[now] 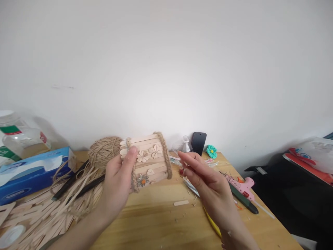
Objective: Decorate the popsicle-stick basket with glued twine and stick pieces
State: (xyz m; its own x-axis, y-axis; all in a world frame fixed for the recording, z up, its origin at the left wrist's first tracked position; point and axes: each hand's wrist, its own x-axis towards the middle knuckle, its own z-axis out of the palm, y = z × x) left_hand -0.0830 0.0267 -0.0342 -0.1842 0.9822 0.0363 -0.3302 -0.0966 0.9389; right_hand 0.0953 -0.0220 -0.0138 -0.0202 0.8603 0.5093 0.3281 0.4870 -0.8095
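Note:
My left hand (121, 173) is closed round one end of a craft-stick holder (153, 163), which lies tilted on its side above the table. Pale sticks form its wall, and a braided twine band circles each end. Flowers cut from wood and a small grey flower with an orange centre decorate the side facing me. To the right of the holder, apart from it, my right hand (205, 178) has thumb and fingertips brought together in a pinch. Whatever lies between those fingertips is too small to make out.
A twine ball (105, 151), loose craft sticks (39, 218) and a blue tissue pack (36, 173) are at left. On the right lie a pink glue gun (243, 187) and scissors (191, 187). A phone (199, 143) leans on the wall beside a teal flower (211, 151).

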